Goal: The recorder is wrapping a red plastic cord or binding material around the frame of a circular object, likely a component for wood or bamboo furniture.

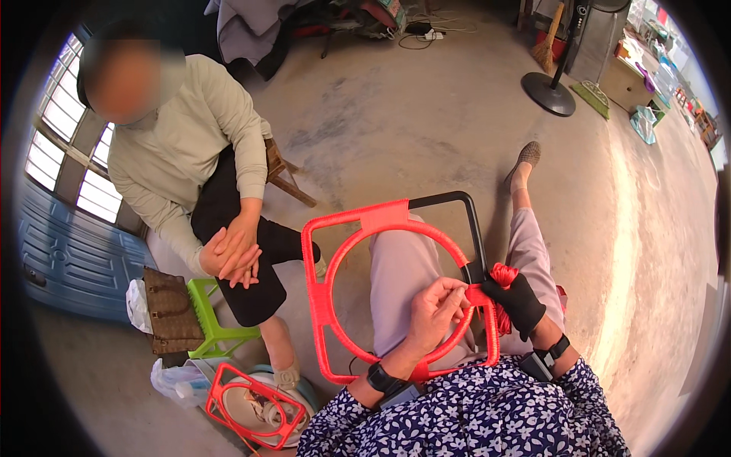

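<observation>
A square frame (384,216) with a round ring inside it rests over my lap. Red cord wraps most of it, while its upper right corner (464,196) is bare and black. My left hand (437,314), uncovered, has thumb and forefinger pinched at the wrapped joint on the ring's right side; what lies between the fingertips is hidden. In a black glove, my right hand (519,305) closes round a bundle of red cord (503,275) beside that joint, at the frame's right edge. Parts of the bundle stick out above and below the glove.
On the left a person (183,145) sits with hands clasped. Near them are a green stool (215,316), a brown handbag (169,311) and a smaller red frame (255,404) over a container. A black stand base (548,94) and a broom (545,52) are at the far right.
</observation>
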Demonstrator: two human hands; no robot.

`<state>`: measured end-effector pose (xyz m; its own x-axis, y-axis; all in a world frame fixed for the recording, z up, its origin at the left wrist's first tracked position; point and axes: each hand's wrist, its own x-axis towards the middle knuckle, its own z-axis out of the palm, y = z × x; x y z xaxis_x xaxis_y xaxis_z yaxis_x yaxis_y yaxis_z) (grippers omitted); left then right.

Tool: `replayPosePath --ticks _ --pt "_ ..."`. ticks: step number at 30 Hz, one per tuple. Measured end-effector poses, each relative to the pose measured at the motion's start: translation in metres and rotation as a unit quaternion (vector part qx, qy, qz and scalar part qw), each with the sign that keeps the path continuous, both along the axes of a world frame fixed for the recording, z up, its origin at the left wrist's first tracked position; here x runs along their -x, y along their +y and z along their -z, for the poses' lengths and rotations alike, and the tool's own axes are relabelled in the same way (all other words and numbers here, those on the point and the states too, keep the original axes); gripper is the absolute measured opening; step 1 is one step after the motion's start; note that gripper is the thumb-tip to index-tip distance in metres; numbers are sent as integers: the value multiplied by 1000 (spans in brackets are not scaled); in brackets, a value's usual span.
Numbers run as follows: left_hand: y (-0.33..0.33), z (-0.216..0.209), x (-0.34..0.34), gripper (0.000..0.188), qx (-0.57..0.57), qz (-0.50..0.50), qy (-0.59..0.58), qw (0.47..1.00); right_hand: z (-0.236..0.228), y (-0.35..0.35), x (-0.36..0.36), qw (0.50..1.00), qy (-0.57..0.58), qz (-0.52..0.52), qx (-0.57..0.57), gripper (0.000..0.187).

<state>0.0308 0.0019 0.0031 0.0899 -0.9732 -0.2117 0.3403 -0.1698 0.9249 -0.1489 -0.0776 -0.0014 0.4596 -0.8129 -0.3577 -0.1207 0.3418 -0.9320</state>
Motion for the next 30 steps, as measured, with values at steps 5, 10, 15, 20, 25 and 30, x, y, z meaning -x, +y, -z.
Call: replayPosePath --ticks 5,10,15,20,25,30 --pt "0 -2 0 18 -5 4 -16 1000 -1 -1 1 1000 -1 -5 7 14" --pt "0 -4 0 18 -2 8 -35 999 -7 1 0 1000 15 -9 11 13" --pt "0 -6 2 18 -3 7 -45 999 0 1 3 1000 3 -1 15 13" --pt "2 -5 1 18 -7 4 -41 999 -5 3 0 1000 -18 10 -2 13" --pt "2 -3 -1 18 4 -3 -28 1000 -3 2 0 1000 -6 5 6 13" --pt "4 -7 -11 20 5 -52 74 996 -4 1 -5 1000 -19 3 4 15"
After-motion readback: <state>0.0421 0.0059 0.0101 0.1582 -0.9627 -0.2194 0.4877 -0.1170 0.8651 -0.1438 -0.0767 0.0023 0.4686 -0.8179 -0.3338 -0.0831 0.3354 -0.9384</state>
